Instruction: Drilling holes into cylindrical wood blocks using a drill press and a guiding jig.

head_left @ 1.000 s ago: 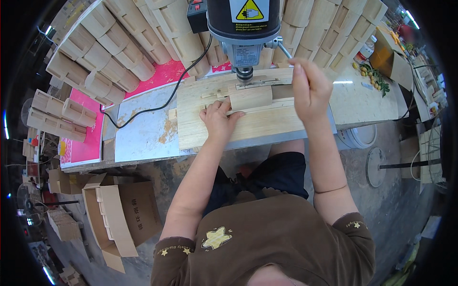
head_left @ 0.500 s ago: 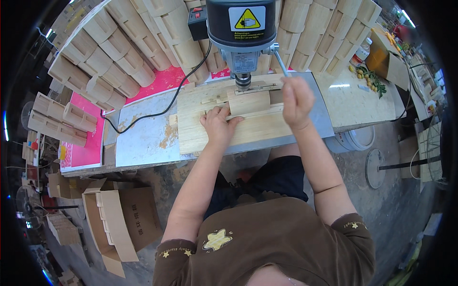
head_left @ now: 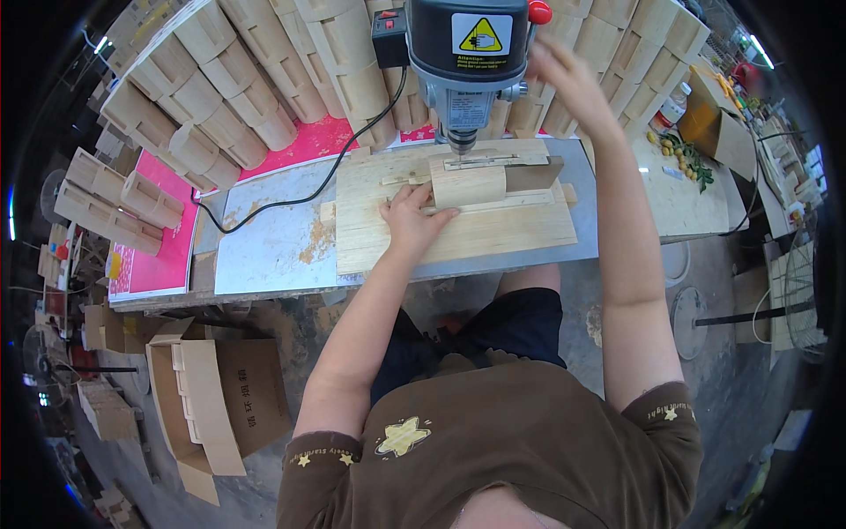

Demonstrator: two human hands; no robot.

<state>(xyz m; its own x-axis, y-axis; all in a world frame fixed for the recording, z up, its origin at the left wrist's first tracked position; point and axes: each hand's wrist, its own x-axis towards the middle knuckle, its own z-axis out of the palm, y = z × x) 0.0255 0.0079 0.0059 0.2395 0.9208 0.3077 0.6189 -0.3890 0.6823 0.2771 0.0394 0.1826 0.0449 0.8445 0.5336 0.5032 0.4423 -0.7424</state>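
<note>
A pale curved wooden block (head_left: pixel 467 187) lies on a flat wooden board (head_left: pixel 379 251) below the drill press (head_left: pixel 467 66). My left hand (head_left: pixel 414 219) grips the block at its left end, fingers at the side and thumb along the front edge. Above the block's slotted top hangs the drill chuck (head_left: pixel 461 141); whether the bit touches the wood is hard to make out. My right hand (head_left: pixel 568 81) is raised at the right of the press, beside the red-knobbed lever (head_left: pixel 539 13). Its fingers are smeared by motion, so their hold on the lever is unclear.
Stacked wooden blocks (head_left: pixel 247 97) line the back of the table, with a smaller group (head_left: pixel 119 207) at far left. A black cord (head_left: pixel 304 196) crosses the metal sheet. At right are fruit (head_left: pixel 679 159) and a bottle (head_left: pixel 672 108); below left, an open carton (head_left: pixel 247 397).
My right hand has gone up and away from the block, and the lever has swung up with its red knob now showing. My left hand stays at the block. The view has shifted slightly.
</note>
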